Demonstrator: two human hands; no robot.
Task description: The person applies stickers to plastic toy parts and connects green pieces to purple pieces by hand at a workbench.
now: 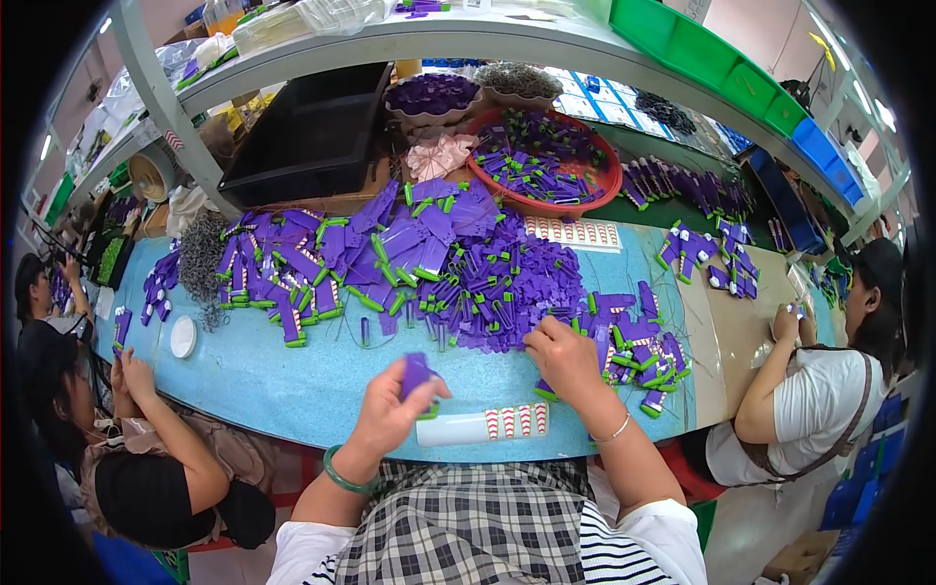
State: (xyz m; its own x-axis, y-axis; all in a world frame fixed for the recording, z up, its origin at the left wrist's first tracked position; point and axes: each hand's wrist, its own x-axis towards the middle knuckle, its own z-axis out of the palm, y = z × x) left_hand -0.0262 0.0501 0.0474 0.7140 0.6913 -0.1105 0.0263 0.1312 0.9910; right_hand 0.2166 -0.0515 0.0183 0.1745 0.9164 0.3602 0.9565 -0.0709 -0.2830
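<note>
My left hand [388,411] is closed around a purple plastic part [415,375] with a green end, held above the blue table and slightly blurred. My right hand [567,363] reaches to the near edge of a heap of small purple plastic pieces [546,283]. Its fingers are pinched together there, and what is between them is hidden. Between my forearms, along the front edge, lies a white backing sheet [453,430] with red and yellow chevron stickers at its right end. To the right of my right hand are piled purple and green parts [648,356], some bearing chevron stickers.
More purple-green parts [283,263] cover the table's far left, beside tangled grey wire [202,258]. A red basin [609,185] of parts and a black tray [307,136] stand behind. A white lid [183,336] lies left. Co-workers sit on both sides; a shelf [390,44] spans overhead.
</note>
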